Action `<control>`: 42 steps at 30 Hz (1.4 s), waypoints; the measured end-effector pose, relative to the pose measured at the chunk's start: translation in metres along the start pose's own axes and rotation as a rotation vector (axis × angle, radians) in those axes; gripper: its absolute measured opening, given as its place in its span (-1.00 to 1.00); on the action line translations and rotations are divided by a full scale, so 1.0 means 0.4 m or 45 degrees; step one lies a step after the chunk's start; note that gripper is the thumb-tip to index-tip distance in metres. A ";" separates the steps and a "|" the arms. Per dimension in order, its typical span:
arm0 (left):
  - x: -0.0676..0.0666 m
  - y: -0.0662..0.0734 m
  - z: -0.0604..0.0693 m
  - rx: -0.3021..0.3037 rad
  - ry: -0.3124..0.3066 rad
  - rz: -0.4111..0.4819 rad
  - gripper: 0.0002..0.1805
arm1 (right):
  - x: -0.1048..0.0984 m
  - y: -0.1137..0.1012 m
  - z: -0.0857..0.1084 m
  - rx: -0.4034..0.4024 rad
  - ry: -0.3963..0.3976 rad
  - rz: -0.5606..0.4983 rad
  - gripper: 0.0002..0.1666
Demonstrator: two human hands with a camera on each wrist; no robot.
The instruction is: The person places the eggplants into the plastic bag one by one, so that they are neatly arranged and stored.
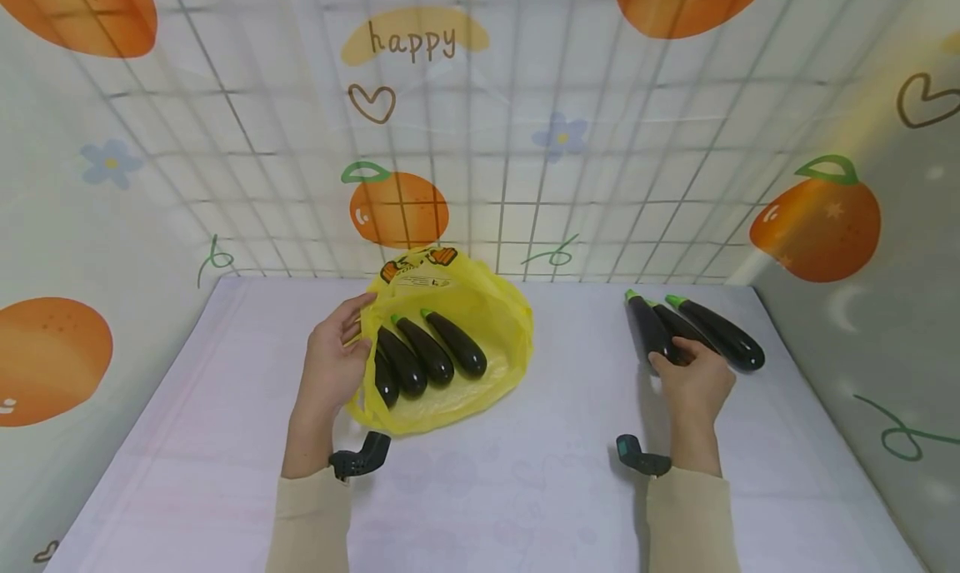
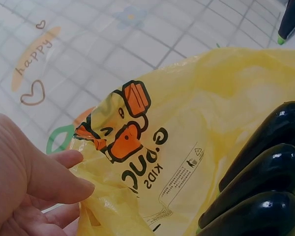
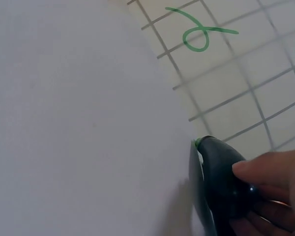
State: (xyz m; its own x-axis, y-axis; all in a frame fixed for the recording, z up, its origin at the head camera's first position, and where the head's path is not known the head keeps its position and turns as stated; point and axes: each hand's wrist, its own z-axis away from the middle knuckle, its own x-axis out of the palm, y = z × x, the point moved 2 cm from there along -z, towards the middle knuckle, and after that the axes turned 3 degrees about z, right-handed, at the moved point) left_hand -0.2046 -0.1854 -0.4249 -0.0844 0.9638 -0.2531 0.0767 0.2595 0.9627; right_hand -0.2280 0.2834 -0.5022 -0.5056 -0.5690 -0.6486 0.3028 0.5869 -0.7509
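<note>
A yellow plastic bag (image 1: 498, 340) lies with its mouth spread, several dark eggplants (image 1: 457, 345) inside it. At the bag's left edge, my left hand (image 1: 335, 365) pinches the plastic; the left wrist view shows the thumb and fingers of this hand (image 2: 34, 182) at the yellow film beside a printed duck. Over on the right, my right hand (image 1: 693, 381) grips the leftmost eggplant (image 1: 647, 323) of three by its lower part. In the right wrist view the thumb of the hand (image 3: 275, 187) lies on the dark eggplant (image 3: 221, 172).
Two more eggplants (image 1: 723, 333) lie beside the gripped one, near the right rear corner of the white table (image 1: 495, 490). A curtain printed with a grid and oranges (image 1: 401, 209) stands behind the table, and printed sheets hang at both sides.
</note>
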 end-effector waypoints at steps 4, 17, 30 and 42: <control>0.001 0.000 0.000 0.005 -0.004 0.005 -0.30 | -0.009 -0.016 0.003 -0.009 0.031 -0.032 -0.45; 0.000 0.000 0.001 0.016 -0.006 0.009 -0.30 | -0.064 -0.098 0.020 -0.083 0.059 -0.124 -0.43; 0.000 -0.003 -0.001 0.028 0.002 -0.015 -0.30 | -0.109 -0.192 0.069 -0.178 0.085 -0.188 -0.45; 0.002 -0.004 -0.002 0.027 0.007 -0.012 -0.30 | -0.118 -0.263 0.113 -0.306 0.091 -0.239 -0.47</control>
State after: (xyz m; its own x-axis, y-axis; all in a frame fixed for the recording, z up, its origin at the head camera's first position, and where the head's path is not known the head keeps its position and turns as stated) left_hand -0.2055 -0.1851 -0.4264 -0.0905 0.9608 -0.2620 0.0966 0.2703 0.9579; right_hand -0.1995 0.2224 -0.3982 -0.5927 -0.6432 -0.4848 0.0037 0.5997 -0.8002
